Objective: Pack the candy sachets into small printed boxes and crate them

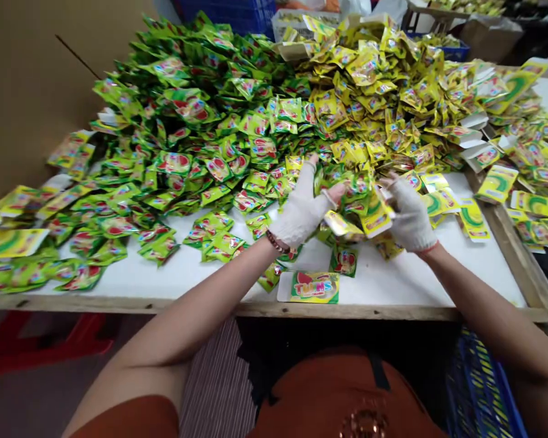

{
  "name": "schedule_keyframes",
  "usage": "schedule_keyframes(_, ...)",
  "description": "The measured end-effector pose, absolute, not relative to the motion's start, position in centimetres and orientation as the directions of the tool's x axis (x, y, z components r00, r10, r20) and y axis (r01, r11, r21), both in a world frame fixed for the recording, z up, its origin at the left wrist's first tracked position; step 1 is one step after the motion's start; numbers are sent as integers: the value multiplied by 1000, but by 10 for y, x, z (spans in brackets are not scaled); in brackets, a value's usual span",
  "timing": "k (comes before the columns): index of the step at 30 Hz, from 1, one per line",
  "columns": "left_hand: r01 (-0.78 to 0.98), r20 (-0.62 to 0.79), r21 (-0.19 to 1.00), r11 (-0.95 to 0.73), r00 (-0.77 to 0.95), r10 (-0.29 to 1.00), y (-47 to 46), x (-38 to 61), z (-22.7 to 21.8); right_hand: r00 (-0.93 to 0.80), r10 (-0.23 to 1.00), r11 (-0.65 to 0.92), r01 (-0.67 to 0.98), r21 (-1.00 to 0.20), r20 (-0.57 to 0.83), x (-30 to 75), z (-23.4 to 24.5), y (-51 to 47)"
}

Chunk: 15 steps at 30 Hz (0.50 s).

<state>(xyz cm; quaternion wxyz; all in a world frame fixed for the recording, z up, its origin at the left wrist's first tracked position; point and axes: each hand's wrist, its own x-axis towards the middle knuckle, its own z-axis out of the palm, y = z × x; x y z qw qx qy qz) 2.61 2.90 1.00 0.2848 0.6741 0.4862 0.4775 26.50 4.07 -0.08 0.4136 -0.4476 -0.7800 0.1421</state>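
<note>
My left hand point(301, 210), in a white fingerless glove, reaches over the packets with thumb and fingers spread. My right hand point(407, 216), gloved the same way and a little blurred, is half curled with its fingers apart. Between the hands lies a cluster of small green packets point(360, 184). A yellow carton point(377, 214) leans tilted against the right hand; whether it is gripped I cannot tell. Below them a green packet with a watermelon picture point(344, 260) rests on the white tabletop point(402, 286). A flat printed carton point(309, 287) lies at the front edge.
Green packets point(187, 103) are heaped at the left and back, yellow packets point(374, 79) at the back right. More yellow cartons point(472, 219) lie right, by a wooden divider point(506, 243). Blue crates point(228, 15) stand behind. Below are a red stool point(82, 337) and a blue basket point(484, 389).
</note>
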Motion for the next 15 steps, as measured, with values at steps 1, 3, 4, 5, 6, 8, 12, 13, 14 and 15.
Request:
schedule_keyframes(1, 372, 438, 819, -437, 88, 895, 34, 32, 20, -184, 834, 522, 565, -639, 520, 269, 7, 52)
schedule_keyframes(3, 376, 553, 746, -550, 112, 826, 37, 38, 42, -71, 868, 450, 533, -717, 492, 275, 24, 67)
schedule_keyframes(4, 401, 588, 706, -584, 129, 799, 35, 37, 52, -51, 871, 438, 528, -727, 488, 277, 32, 69)
schedule_keyframes(5, 434, 610, 668, -605, 146, 779, 30, 34, 62, -49, 865, 446, 530, -721, 499, 278, 39, 68)
schedule_keyframes(6, 472, 615, 639, -607, 161, 772, 23, 28, 69, -66, 850, 470, 542, -696, 523, 279, 45, 62)
schedule_keyframes(8, 541, 556, 621, -568, 206, 805, 4, 13, 74, -151, 800, 548, 579, -604, 581, 280, 53, 38)
schedule_keyframes(12, 658, 212, 656, -369, 309, 927, -38, -17, 54, -566, 719, 695, 591, -410, 404, 278, 49, -28)
schedule_keyframes(13, 677, 178, 651, -343, 303, 936, -45, -21, 46, -644, 699, 713, 594, -373, 311, 278, 45, -42)
schedule_keyframes(14, 694, 158, 641, -327, 298, 941, -52, -23, 38, -685, 696, 712, 615, -340, 217, 278, 41, -54)
schedule_keyframes(15, 707, 154, 631, -319, 288, 945, -57, -24, 32, -699, 701, 702, 643, -305, 139, 277, 37, -64)
